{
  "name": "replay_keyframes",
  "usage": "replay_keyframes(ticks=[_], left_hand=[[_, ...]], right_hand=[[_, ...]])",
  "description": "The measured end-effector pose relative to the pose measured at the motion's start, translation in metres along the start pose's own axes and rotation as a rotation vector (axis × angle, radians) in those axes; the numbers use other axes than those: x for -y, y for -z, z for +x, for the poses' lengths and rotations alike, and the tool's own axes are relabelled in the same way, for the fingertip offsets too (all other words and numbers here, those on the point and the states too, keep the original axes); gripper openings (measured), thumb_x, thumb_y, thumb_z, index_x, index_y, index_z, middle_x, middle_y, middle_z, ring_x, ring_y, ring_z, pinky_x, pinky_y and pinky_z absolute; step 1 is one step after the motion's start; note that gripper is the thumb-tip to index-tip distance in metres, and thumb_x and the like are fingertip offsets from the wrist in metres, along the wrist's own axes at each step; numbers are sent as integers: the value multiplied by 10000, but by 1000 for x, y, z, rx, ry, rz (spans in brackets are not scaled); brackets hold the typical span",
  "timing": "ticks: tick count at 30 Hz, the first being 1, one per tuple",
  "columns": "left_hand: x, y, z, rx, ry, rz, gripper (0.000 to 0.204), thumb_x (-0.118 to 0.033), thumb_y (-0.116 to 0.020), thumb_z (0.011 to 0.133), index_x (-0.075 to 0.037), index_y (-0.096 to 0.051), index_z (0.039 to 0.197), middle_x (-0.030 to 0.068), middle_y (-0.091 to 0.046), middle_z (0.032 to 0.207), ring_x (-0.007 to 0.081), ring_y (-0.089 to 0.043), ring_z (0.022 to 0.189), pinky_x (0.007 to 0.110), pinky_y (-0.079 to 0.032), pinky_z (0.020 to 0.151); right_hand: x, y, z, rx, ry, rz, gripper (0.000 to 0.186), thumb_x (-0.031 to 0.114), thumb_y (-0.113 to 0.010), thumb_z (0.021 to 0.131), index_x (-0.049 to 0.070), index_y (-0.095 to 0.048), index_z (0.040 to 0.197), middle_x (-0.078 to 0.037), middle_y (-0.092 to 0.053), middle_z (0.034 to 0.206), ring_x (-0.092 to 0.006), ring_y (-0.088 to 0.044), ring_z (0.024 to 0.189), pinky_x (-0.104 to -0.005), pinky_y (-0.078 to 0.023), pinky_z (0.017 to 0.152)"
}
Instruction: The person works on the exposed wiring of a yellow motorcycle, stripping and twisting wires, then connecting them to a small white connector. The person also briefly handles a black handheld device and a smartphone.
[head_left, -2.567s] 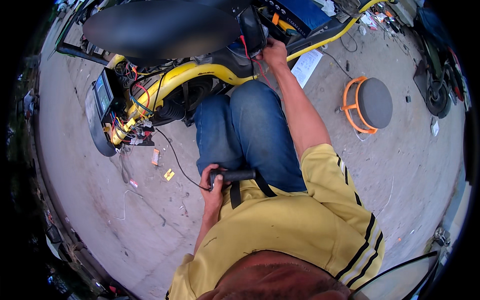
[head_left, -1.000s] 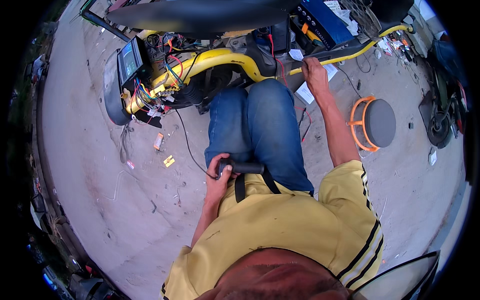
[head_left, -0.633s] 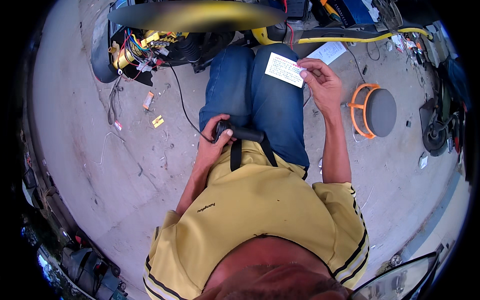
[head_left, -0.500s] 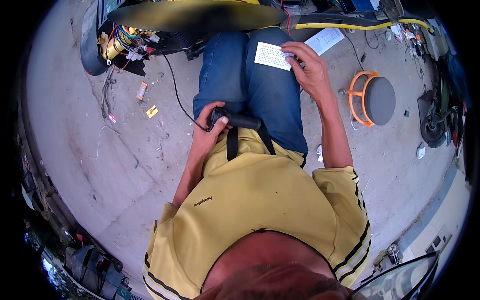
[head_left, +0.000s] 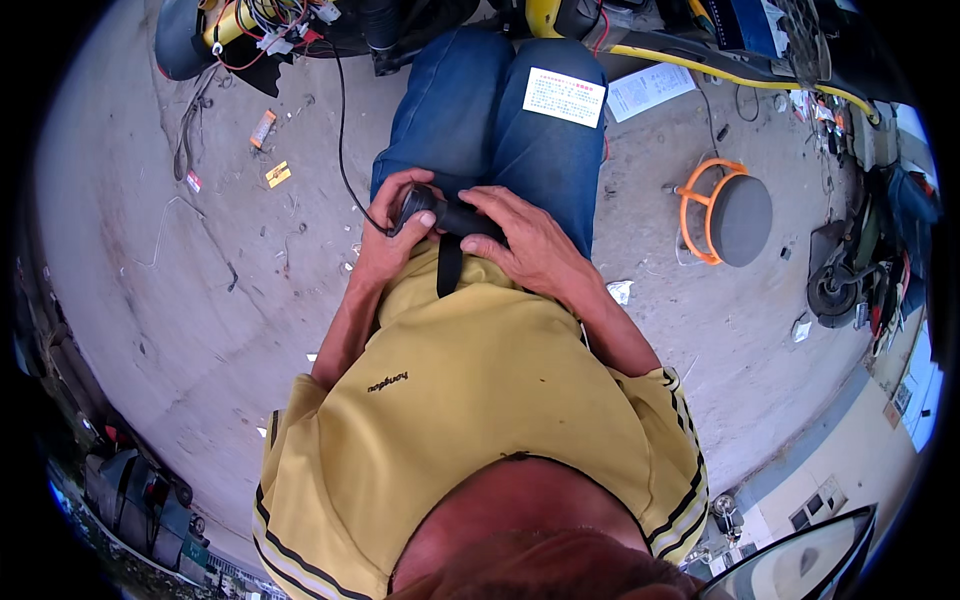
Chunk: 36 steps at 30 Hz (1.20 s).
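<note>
In my lap, my left hand [head_left: 398, 218] grips the housing end of a black cylindrical twist grip [head_left: 450, 216], with a thin black cable [head_left: 344, 150] running from it up toward the scooter. My right hand [head_left: 495, 230] is wrapped over the grip's other end, fingers on top and thumb along its lower side. A white printed card [head_left: 562, 97] lies on my right thigh near the knee, with neither hand on it. A black strap [head_left: 449, 268] hangs below the grip against my yellow shirt.
A yellow scooter frame [head_left: 690, 62] with exposed wires [head_left: 268, 22] spans the top. A white paper [head_left: 650, 90] lies beside it. A round grey stool with orange legs [head_left: 740, 220] stands at the right, another scooter [head_left: 840, 270] beyond. Scraps, including a small yellow packet [head_left: 278, 174], lie on the concrete floor.
My right hand brought a card from near the scooter onto my thigh, let it go, and moved down onto the black grip. The view has shifted, with the scooter higher in the picture.
</note>
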<state>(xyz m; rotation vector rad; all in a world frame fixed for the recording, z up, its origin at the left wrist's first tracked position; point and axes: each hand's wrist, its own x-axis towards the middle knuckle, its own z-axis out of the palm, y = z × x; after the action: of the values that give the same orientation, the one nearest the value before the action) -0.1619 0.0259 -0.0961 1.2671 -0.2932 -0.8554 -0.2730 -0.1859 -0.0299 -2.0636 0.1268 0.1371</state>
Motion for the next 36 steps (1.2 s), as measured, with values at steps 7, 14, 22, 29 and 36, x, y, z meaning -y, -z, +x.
replay_keyframes(ticks=[7,14,22,29,36], left_hand=[[-4,-5,0,8,-56,-76,499,-290,-707,965,-14,-562,1355,177,-709,1187,159,-650,909,279,-529,791],[12,-6,9,-173,-20,-343,393,-175,-673,983,12,-612,1324,170,-704,1220,222,-672,1112,362,-522,1036],[20,-5,19,-216,-43,-303,370,-126,-643,971,23,-625,1308,167,-710,1196,230,-674,1139,371,-518,1051],[22,-3,22,-212,-54,-300,369,-122,-638,965,17,-628,1307,160,-709,1179,224,-676,1120,361,-521,1042],[20,-5,22,-218,-36,-288,347,-115,-602,976,29,-619,1291,152,-690,1169,251,-644,1157,387,-486,1076]], right_hand=[[-38,-31,21,487,-399,973,313,299,-658,1045,12,-623,1167,-111,-718,1000,-129,-689,730,-274,-542,641],[-36,-51,30,252,-299,631,320,258,-706,997,25,-614,1197,-120,-727,891,-240,-719,752,-349,-561,634],[-36,-75,26,-146,1,2,513,236,-780,921,31,-549,1330,-232,-721,1103,-446,-709,945,-492,-591,792],[-38,-75,29,-139,7,-27,471,254,-742,935,36,-537,1298,-207,-716,1149,-410,-721,926,-506,-589,764],[-38,-75,30,-139,11,-44,475,254,-747,931,34,-537,1296,-205,-722,1128,-417,-722,900,-508,-592,749]])
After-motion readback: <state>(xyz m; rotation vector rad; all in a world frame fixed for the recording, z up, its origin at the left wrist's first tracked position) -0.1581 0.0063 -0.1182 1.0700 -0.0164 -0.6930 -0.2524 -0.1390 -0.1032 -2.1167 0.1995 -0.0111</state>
